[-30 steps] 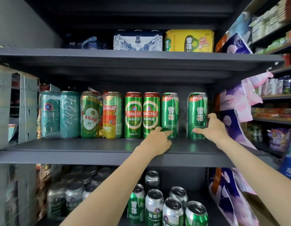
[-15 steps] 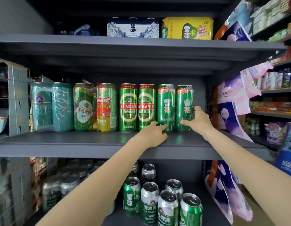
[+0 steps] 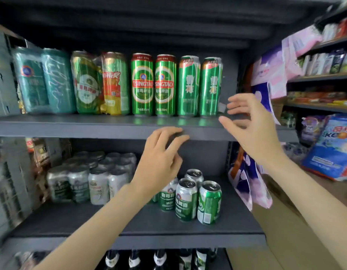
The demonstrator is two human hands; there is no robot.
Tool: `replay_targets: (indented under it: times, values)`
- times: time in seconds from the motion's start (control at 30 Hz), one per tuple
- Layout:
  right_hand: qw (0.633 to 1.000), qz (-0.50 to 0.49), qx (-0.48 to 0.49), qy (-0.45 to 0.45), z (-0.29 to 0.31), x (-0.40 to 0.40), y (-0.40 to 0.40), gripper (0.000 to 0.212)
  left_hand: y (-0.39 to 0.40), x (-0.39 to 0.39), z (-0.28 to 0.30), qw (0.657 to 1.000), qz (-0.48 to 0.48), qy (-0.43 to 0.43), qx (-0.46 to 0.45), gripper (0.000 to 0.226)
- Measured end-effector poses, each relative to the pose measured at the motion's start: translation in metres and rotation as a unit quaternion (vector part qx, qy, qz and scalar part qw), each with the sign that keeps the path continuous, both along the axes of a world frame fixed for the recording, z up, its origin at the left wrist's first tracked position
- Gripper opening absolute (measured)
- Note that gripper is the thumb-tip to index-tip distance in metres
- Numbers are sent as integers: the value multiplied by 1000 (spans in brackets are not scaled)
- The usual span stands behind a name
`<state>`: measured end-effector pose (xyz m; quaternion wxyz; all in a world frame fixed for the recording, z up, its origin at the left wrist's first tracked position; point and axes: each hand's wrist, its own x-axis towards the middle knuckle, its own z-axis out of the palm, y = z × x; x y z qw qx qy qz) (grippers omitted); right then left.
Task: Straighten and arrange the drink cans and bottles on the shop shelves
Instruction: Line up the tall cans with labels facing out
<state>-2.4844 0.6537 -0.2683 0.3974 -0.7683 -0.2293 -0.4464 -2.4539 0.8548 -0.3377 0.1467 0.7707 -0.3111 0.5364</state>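
The drink cans on the upper shelf [image 3: 91,126] stood upright in one row along its front, labels facing out, presumably so a shopper could read them: two teal packs at the left, a wrapped green-and-yellow pair, two Tsingtao cans [image 3: 154,84] touching side by side, then two snowflake-label cans [image 3: 200,86] just beside them with no gap showing. Neither hand held anything. The left hand [image 3: 159,162] hung below the shelf's front lip, fingers loosely curled and empty, while the right hand [image 3: 248,127] hovered just right of the last can, fingers spread and relaxed, apart from it. On the lower shelf [image 3: 168,225], near the left wrist, loose short cans [image 3: 196,197] clustered unevenly, which probably called for attention next.
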Motion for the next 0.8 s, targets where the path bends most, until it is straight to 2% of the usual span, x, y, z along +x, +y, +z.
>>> replay_targets:
  times: [0.07,0.13,0.2,0.3,0.4,0.5,0.6,0.8]
  values:
    - [998,29,-47,3,-31,-15,1,31,8,-1,-40,998,-5,0,57,33]
    - [992,32,-117,42,-62,-14,1,32,16,6,-72,992,5,65,112,34]
    - [975,14,-197,105,-90,-2,-1,35,23,18,-93,980,43,156,116,40]
    - [936,-39,-272,220,-124,19,-6,52,30,30,-97,950,99,280,100,58]
    - [904,-65,-275,320,-149,28,2,73,39,46,-94,912,139,366,123,78]
    - [881,-136,-333,307,-172,35,18,87,51,60,-96,882,159,414,158,89]
    - [864,-224,-368,259,-194,46,32,88,58,63,-102,861,175,438,190,92]
    - [897,-248,-321,176,-213,65,33,91,56,63,-106,875,183,417,165,86]
